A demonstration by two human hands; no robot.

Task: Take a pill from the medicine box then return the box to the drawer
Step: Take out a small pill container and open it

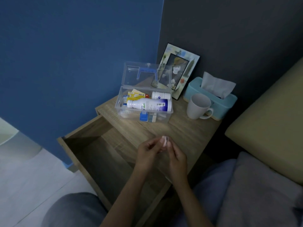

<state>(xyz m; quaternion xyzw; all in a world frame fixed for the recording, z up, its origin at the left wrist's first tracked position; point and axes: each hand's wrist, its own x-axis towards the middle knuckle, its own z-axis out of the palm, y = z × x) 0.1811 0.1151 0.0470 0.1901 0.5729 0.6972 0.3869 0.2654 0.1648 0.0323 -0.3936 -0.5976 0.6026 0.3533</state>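
Clear medicine box [144,110] open, hands pinching small container [164,141]

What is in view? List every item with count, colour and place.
medicine box: one, clear, lid open, on the nightstand
large bottle: one, white, lying in the box
small bottle: one, white, in the box behind it
picture frame: one, dark-edged, leaning on the wall
tissue box: one, teal, right rear
mug: one, white, before the tissue box
drawer: one, wood, pulled open
small container: one, pinkish, between both hands
left hand, right hand: over the nightstand's front
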